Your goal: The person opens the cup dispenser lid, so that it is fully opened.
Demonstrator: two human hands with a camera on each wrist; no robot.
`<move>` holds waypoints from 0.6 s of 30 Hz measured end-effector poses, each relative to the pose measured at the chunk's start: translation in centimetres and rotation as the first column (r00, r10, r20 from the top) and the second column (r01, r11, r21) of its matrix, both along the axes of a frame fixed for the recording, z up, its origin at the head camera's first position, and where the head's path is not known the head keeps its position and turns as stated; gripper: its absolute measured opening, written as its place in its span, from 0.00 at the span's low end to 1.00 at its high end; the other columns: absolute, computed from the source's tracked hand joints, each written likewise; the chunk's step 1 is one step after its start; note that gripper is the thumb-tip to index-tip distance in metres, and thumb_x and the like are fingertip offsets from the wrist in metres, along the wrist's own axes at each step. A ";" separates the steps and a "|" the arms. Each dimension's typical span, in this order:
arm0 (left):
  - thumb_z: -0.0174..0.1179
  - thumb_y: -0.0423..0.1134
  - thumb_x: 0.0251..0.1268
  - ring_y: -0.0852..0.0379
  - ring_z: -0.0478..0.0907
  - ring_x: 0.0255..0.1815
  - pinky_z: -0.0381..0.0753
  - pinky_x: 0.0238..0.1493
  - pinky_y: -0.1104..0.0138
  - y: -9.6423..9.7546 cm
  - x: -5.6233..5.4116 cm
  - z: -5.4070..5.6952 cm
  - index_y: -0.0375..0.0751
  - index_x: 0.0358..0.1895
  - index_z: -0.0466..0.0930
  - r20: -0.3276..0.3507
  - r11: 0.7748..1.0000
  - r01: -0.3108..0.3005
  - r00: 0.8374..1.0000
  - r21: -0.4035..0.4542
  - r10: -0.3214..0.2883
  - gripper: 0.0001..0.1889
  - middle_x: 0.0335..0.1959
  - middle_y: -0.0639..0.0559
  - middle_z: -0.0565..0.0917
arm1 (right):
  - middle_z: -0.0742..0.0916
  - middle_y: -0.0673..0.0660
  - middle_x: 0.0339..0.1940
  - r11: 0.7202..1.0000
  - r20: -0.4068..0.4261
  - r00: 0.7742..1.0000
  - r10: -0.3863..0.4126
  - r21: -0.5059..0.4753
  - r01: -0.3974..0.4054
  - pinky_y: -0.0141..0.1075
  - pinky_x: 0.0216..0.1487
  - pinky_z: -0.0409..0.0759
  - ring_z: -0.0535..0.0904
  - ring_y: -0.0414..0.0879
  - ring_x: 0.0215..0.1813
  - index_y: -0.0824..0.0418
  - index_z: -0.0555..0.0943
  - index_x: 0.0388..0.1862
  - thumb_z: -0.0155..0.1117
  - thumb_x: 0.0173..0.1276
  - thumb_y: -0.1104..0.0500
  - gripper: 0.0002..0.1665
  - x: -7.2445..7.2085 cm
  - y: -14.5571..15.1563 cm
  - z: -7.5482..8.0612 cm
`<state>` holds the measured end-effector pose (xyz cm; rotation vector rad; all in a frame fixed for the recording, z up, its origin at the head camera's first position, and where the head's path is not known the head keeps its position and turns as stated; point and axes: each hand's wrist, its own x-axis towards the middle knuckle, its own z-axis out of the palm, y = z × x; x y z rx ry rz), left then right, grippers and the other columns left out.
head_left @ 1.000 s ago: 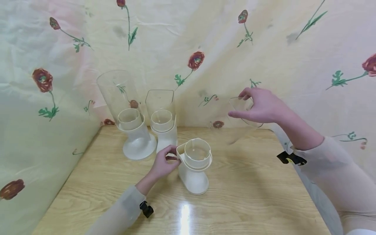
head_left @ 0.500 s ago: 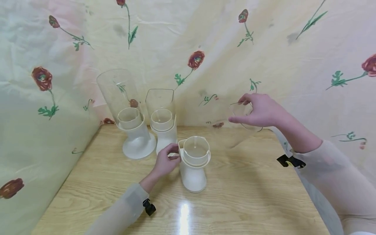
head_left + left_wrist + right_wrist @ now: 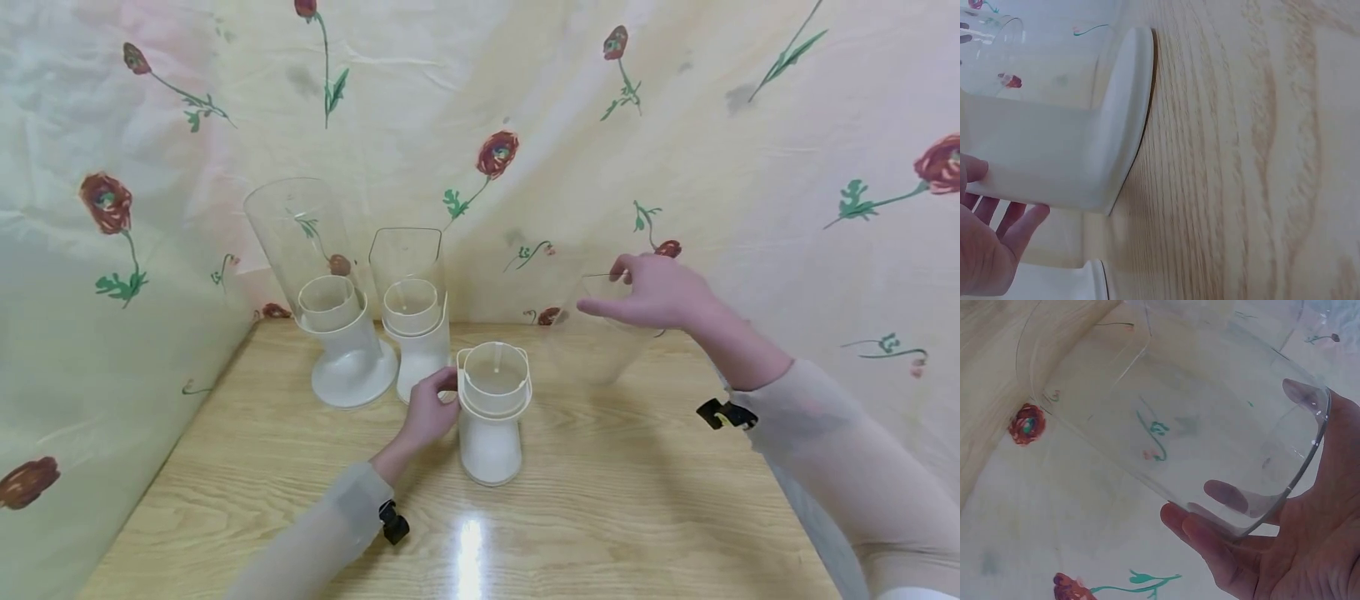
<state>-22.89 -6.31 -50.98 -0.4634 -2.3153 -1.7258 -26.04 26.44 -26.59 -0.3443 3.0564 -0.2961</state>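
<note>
My left hand [image 3: 431, 410] grips the left side of a white plastic base [image 3: 491, 448], which stands upright on the table with a round collar at its top. In the left wrist view, the thumb and fingertips [image 3: 1029, 222] press against the wall of that base [image 3: 1029, 150]. Off to the right and above the tabletop, my right hand [image 3: 663, 292] holds a clear plastic container [image 3: 592, 342] by its rim. The right wrist view has the fingers [image 3: 1207, 550] curled over the edge of this see-through container [image 3: 1166, 425], which is tilted with its far end pointing away from the palm.
Two more white bases stand behind to the left: one [image 3: 352, 367] carries a tall clear container [image 3: 288, 242], the other [image 3: 422, 358] a shorter clear one [image 3: 405, 254]. The wooden table [image 3: 637, 500] meets a flower-printed cloth [image 3: 555, 167] at the back and left.
The white base has turned and shifted slightly left under my left hand. My right hand has lowered somewhat with the clear container, whose lower end has swung toward the base.
</note>
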 end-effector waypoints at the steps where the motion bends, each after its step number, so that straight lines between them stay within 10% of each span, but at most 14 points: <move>1: 0.64 0.21 0.64 0.37 0.89 0.49 0.88 0.62 0.46 0.1 -0.1 -0.1 0.30 0.54 0.86 -0.013 1.000 -0.004 1.000 -0.010 0.004 0.15 0.46 0.35 0.91 | 0.88 0.69 0.56 1.000 0.007 1.000 -0.004 0.003 0.004 0.52 0.38 0.85 0.87 0.60 0.52 0.64 0.78 0.65 0.61 0.60 0.15 0.59 -0.2 0.0 -0.3; 18: 0.65 0.24 0.69 0.38 0.89 0.53 0.86 0.65 0.47 1.2 -2.4 -0.5 0.31 0.59 0.84 -0.027 0.997 -0.067 0.997 -0.047 0.066 0.16 0.51 0.35 0.91 | 0.84 0.72 0.60 0.997 0.020 0.997 -0.069 0.022 0.069 0.46 0.29 0.79 0.84 0.60 0.50 0.65 0.78 0.63 0.57 0.60 0.13 0.60 -2.1 -0.5 -4.2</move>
